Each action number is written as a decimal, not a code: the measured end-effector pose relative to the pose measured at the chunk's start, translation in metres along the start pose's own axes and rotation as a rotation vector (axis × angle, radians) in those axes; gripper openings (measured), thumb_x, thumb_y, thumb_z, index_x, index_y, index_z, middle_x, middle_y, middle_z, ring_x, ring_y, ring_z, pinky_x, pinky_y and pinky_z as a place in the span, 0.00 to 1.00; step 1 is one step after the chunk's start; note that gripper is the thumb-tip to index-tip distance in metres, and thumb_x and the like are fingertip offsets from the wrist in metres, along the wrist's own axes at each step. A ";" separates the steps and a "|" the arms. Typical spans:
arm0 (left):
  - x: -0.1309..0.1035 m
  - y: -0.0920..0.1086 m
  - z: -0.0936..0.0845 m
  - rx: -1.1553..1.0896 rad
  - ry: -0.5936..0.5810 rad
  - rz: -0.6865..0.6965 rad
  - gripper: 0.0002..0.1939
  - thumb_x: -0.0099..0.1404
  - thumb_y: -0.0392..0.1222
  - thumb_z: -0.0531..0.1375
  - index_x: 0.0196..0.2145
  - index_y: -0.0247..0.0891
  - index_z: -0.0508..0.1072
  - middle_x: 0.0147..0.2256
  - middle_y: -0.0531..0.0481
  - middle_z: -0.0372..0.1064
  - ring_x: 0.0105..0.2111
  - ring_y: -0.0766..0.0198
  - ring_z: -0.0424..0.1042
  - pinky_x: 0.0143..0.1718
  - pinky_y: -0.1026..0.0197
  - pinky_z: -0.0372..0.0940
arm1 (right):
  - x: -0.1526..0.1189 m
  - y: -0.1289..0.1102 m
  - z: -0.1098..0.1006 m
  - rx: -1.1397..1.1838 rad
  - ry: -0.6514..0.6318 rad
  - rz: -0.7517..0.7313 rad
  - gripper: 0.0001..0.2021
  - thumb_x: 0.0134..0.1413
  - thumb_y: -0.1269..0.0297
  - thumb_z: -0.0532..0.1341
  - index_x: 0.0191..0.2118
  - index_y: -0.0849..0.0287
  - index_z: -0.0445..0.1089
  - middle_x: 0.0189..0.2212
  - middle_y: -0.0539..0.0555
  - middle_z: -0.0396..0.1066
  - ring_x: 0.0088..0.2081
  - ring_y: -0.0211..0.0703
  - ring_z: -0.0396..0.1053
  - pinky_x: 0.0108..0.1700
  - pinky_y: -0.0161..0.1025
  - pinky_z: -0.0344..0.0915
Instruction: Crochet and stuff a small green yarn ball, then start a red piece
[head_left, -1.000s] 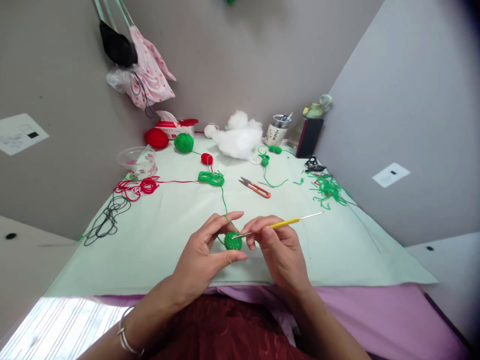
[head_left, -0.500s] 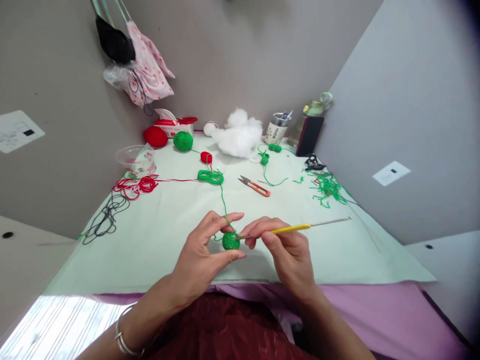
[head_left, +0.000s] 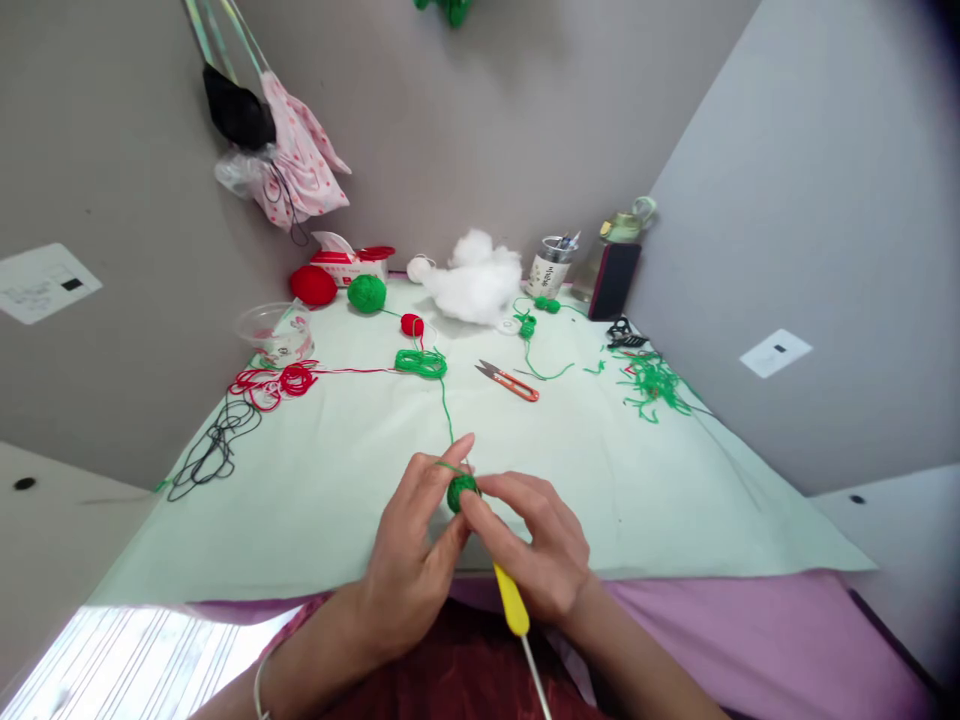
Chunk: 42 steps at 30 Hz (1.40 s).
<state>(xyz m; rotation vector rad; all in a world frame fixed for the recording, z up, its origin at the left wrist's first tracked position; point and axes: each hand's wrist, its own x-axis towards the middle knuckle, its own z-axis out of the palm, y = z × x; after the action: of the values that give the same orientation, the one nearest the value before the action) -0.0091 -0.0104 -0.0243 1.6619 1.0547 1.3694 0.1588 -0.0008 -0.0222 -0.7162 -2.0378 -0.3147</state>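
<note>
My left hand [head_left: 412,535] pinches a small round green crochet piece [head_left: 460,492] between thumb and fingers, with a strand of green yarn [head_left: 445,405] running over the raised index finger. My right hand [head_left: 536,540] is closed round a crochet hook [head_left: 512,598] with a yellow handle, whose metal back end points down toward my lap. The right thumb and index finger touch the right side of the green piece. Fingers hide most of the hook's front end. From the piece, the yarn leads up to a loose green skein [head_left: 421,363].
Orange thread snips [head_left: 510,381] lie past my hands. White stuffing [head_left: 476,285], a green yarn ball [head_left: 367,294] and a red one [head_left: 313,286] stand at the back. Green yarn scraps [head_left: 652,385] lie right; red yarn [head_left: 277,383], black cord [head_left: 217,445] and a plastic tub [head_left: 277,340] left.
The hook has swung from pointing right to pointing down toward me. My right hand has come closer, its fingertips now on the crochet piece. The view has tilted up slightly.
</note>
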 end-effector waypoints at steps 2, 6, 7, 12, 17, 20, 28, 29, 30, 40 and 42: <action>-0.002 0.007 0.000 -0.245 -0.055 -0.193 0.23 0.71 0.43 0.62 0.62 0.49 0.72 0.50 0.47 0.72 0.50 0.60 0.72 0.56 0.58 0.65 | -0.003 -0.001 -0.004 -0.028 0.018 -0.011 0.16 0.61 0.79 0.63 0.51 0.56 0.77 0.41 0.56 0.78 0.47 0.44 0.76 0.49 0.38 0.77; 0.002 0.018 -0.002 -0.780 -0.133 -0.631 0.32 0.62 0.47 0.72 0.63 0.50 0.73 0.47 0.49 0.73 0.48 0.60 0.72 0.53 0.60 0.65 | -0.005 0.003 -0.009 0.073 0.043 -0.028 0.20 0.62 0.76 0.64 0.56 0.50 0.75 0.43 0.53 0.78 0.46 0.42 0.77 0.46 0.37 0.78; 0.004 0.020 -0.002 -0.860 -0.144 -0.692 0.34 0.59 0.46 0.74 0.62 0.48 0.73 0.45 0.49 0.73 0.48 0.61 0.71 0.53 0.61 0.64 | -0.005 0.005 -0.008 0.131 0.066 -0.022 0.20 0.64 0.75 0.63 0.58 0.51 0.74 0.43 0.53 0.78 0.46 0.43 0.77 0.45 0.37 0.78; 0.010 0.018 -0.003 -0.941 -0.162 -0.752 0.42 0.47 0.47 0.79 0.60 0.47 0.76 0.41 0.51 0.71 0.45 0.62 0.69 0.52 0.62 0.61 | -0.005 0.008 0.003 0.526 0.152 0.186 0.19 0.68 0.74 0.59 0.60 0.52 0.74 0.46 0.58 0.78 0.46 0.45 0.78 0.42 0.41 0.78; 0.013 0.016 -0.007 -0.777 -0.080 -0.622 0.41 0.48 0.41 0.79 0.59 0.53 0.76 0.37 0.55 0.63 0.38 0.68 0.64 0.42 0.67 0.61 | -0.004 0.003 -0.004 0.703 0.184 0.377 0.17 0.68 0.72 0.59 0.55 0.48 0.78 0.43 0.57 0.80 0.42 0.45 0.79 0.40 0.42 0.76; 0.014 0.012 -0.010 -0.692 -0.061 -0.549 0.39 0.50 0.39 0.78 0.60 0.54 0.76 0.37 0.55 0.61 0.37 0.69 0.63 0.41 0.67 0.62 | 0.000 0.002 -0.010 0.737 0.172 0.432 0.15 0.68 0.73 0.59 0.52 0.51 0.79 0.40 0.56 0.80 0.40 0.44 0.78 0.40 0.42 0.75; 0.014 0.002 -0.017 -0.532 -0.084 -0.418 0.26 0.61 0.41 0.73 0.57 0.53 0.78 0.41 0.53 0.68 0.43 0.67 0.67 0.50 0.63 0.63 | 0.006 0.008 -0.003 1.129 0.318 0.877 0.08 0.66 0.64 0.63 0.38 0.55 0.81 0.31 0.53 0.77 0.28 0.38 0.73 0.30 0.36 0.71; 0.014 0.002 -0.018 -0.531 -0.097 -0.417 0.25 0.62 0.41 0.72 0.57 0.52 0.78 0.42 0.52 0.70 0.44 0.66 0.68 0.51 0.63 0.63 | 0.008 0.009 -0.002 1.201 0.301 0.925 0.08 0.65 0.63 0.64 0.37 0.56 0.81 0.30 0.53 0.77 0.27 0.38 0.73 0.28 0.35 0.70; 0.014 0.002 -0.018 -0.534 -0.105 -0.422 0.24 0.63 0.42 0.71 0.57 0.51 0.78 0.43 0.51 0.71 0.44 0.65 0.69 0.51 0.62 0.64 | 0.009 0.009 -0.002 1.261 0.264 0.962 0.08 0.65 0.62 0.64 0.36 0.57 0.81 0.29 0.53 0.76 0.26 0.38 0.72 0.28 0.35 0.69; 0.013 0.010 0.003 -0.676 -0.038 -0.588 0.33 0.60 0.44 0.73 0.63 0.45 0.72 0.43 0.49 0.76 0.50 0.57 0.73 0.56 0.55 0.64 | -0.014 -0.006 0.010 0.190 0.153 0.252 0.21 0.62 0.75 0.64 0.57 0.46 0.77 0.41 0.57 0.77 0.44 0.48 0.75 0.43 0.45 0.77; 0.012 0.013 0.003 -0.752 -0.065 -0.626 0.33 0.61 0.45 0.72 0.62 0.44 0.73 0.43 0.48 0.76 0.49 0.57 0.73 0.57 0.54 0.63 | -0.014 -0.008 0.013 0.250 0.202 0.275 0.24 0.62 0.76 0.63 0.58 0.44 0.75 0.41 0.56 0.75 0.44 0.48 0.75 0.43 0.45 0.78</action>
<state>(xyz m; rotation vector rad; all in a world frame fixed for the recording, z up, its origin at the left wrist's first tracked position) -0.0027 -0.0044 -0.0080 0.7313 0.7767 1.0761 0.1503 -0.0059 -0.0403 -0.7634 -1.7243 0.0265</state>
